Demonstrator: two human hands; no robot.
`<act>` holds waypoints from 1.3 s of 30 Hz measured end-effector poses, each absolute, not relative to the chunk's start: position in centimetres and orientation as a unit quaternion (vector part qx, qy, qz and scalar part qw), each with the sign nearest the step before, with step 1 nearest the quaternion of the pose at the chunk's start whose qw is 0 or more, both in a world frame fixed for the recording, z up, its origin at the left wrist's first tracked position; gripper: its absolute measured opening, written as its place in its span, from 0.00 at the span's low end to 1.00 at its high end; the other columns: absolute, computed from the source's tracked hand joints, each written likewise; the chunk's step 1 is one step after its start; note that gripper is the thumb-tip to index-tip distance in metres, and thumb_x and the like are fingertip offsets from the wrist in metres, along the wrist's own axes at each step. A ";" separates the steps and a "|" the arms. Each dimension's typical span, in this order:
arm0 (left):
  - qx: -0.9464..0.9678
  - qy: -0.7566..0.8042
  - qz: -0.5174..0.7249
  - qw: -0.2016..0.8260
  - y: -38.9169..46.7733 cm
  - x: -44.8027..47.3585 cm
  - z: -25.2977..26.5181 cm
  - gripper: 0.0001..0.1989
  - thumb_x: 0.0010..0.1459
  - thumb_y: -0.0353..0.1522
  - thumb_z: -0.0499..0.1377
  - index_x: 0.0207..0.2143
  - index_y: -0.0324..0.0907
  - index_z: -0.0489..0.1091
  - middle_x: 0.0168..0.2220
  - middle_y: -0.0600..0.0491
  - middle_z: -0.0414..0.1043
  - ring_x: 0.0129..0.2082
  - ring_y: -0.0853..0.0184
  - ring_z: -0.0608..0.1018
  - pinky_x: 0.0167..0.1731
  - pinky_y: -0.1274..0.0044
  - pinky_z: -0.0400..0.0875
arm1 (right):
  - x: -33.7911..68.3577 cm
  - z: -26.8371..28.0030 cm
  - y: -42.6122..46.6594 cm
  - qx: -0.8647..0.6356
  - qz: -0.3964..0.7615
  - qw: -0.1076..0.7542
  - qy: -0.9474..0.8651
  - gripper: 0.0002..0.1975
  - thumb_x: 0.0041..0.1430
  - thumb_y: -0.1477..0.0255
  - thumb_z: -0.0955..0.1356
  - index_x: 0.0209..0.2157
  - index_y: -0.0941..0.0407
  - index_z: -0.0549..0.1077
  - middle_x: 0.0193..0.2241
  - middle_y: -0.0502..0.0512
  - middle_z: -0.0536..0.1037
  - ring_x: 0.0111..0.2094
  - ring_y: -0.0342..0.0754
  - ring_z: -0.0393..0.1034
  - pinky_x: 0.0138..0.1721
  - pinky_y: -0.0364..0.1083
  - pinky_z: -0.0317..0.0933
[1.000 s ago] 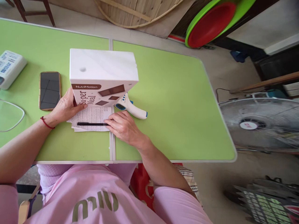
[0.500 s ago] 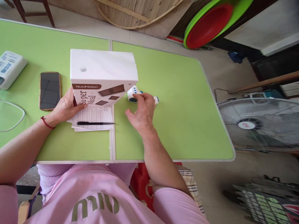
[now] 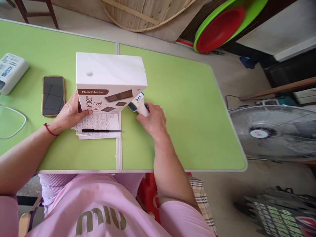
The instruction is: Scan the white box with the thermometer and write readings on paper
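Note:
A white box point(image 3: 111, 70) with "NutriMotion Super Meal" printed on its front stands upright on the green table. My left hand point(image 3: 71, 112) grips the box's lower left side, thumb on the front face. Just right of the box, my right hand point(image 3: 154, 120) is closed around the handle of a white and blue infrared thermometer point(image 3: 140, 104), its small screen end near the box's lower right edge. Sheets of handwritten paper point(image 3: 98, 121) lie in front of the box, partly hidden by it. A black pen point(image 3: 101, 130) rests across the papers.
A smartphone point(image 3: 53, 95) in a brown-edged case lies left of the box. Farther left are a white device point(image 3: 12, 73) and a white cable point(image 3: 23, 125). A standing fan point(image 3: 261, 133) is beyond the table's right edge.
My right hand, loosely over the thermometer before, has closed on its handle and turned it upright, so its screen and buttons now show. My left hand and the box have hardly moved.

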State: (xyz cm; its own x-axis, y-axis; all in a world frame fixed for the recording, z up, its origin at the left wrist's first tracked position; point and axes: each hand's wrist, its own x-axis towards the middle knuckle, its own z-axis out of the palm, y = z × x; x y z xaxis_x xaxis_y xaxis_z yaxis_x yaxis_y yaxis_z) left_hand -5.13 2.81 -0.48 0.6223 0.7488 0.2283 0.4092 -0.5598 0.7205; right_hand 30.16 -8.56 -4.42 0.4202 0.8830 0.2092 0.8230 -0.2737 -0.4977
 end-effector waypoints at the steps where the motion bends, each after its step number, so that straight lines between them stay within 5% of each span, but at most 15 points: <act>1: 0.840 0.348 0.270 0.318 2.7 -5.1 -0.4 0.39 0.67 0.62 0.60 0.66 0.42 0.69 0.70 0.37 0.71 0.70 0.39 0.73 0.70 0.51 0.71 | 29.6 -4.1 -8.7 -0.783 0.067 0.325 -0.526 0.26 0.54 0.64 0.74 0.54 0.57 0.78 0.41 0.64 0.80 0.45 0.65 0.75 0.46 0.68 0.75; 4: 0.824 0.380 0.277 0.317 2.2 -5.1 0.0 0.43 0.64 0.65 0.62 0.67 0.44 0.68 0.64 0.38 0.75 0.63 0.39 0.80 0.62 0.52 0.78 | 27.1 -3.1 -9.6 -0.687 0.101 0.497 -0.520 0.25 0.59 0.60 0.71 0.57 0.54 0.76 0.44 0.63 0.81 0.43 0.60 0.79 0.42 0.63 0.78; 7: 0.804 0.400 0.278 0.340 1.5 -5.0 0.7 0.46 0.62 0.67 0.64 0.68 0.46 0.66 0.57 0.40 0.79 0.51 0.44 0.85 0.48 0.57 0.85 | 23.9 -1.9 -11.5 -0.576 0.213 0.561 -0.556 0.16 0.58 0.55 0.73 0.42 0.49 0.76 0.32 0.53 0.79 0.30 0.53 0.75 0.31 0.56 0.75; 13: 0.782 0.417 0.252 0.388 0.8 -4.8 1.4 0.46 0.59 0.70 0.63 0.62 0.44 0.70 0.52 0.40 0.82 0.45 0.45 0.85 0.41 0.59 0.84 | 19.7 0.4 -13.4 -0.512 0.416 0.513 -0.549 0.14 0.49 0.61 0.76 0.32 0.49 0.71 0.26 0.48 0.77 0.26 0.47 0.70 0.28 0.50 0.69; 25: 0.761 0.420 0.290 0.401 0.9 -4.6 1.3 0.47 0.58 0.71 0.64 0.61 0.43 0.71 0.51 0.42 0.83 0.43 0.47 0.86 0.38 0.61 0.85 | 19.2 0.1 -12.9 -0.534 0.465 0.500 -0.499 0.15 0.48 0.61 0.76 0.31 0.49 0.68 0.25 0.47 0.75 0.26 0.46 0.68 0.28 0.48 0.68; 33: 0.783 0.399 0.277 0.387 1.5 -5.0 1.1 0.45 0.63 0.71 0.59 0.62 0.46 0.72 0.58 0.43 0.81 0.49 0.47 0.86 0.46 0.61 0.86 | 19.1 -0.4 -12.1 -0.512 0.520 0.489 -0.477 0.23 0.50 0.50 0.79 0.32 0.51 0.72 0.27 0.48 0.78 0.28 0.47 0.70 0.30 0.48 0.68; 39: 0.762 0.405 0.277 0.422 1.7 -4.7 1.1 0.47 0.57 0.69 0.67 0.62 0.43 0.71 0.57 0.40 0.82 0.51 0.45 0.86 0.48 0.60 0.86 | 19.0 0.0 -12.1 -0.497 0.558 0.478 -0.461 0.30 0.50 0.39 0.79 0.34 0.51 0.76 0.27 0.51 0.80 0.29 0.48 0.72 0.31 0.50 0.70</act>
State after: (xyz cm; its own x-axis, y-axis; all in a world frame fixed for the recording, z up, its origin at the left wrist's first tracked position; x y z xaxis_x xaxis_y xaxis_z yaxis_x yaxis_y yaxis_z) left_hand -4.69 1.68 1.09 0.5178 0.8517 0.0805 0.3838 -0.3154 0.8679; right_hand 18.98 -12.05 0.05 -0.0476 0.9923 -0.1143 -0.0762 -0.1177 -0.9901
